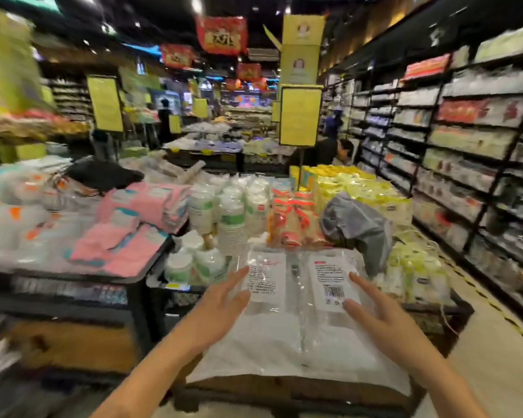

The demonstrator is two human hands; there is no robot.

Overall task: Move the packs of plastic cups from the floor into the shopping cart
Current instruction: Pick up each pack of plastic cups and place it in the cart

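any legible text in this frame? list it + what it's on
Nothing readable as words.
Left pack label: print too blurred.
Right pack label: barcode and red tag visible, text too small.
Red hanging banners: large characters, blurred.
Yellow signboards: no legible text.
Shelf goods: blurred.

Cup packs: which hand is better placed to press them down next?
Roughly even; slight edge to right. The right hand has its fingers on the right pack label, while the left hand touches only the left pack edge. Both are open.
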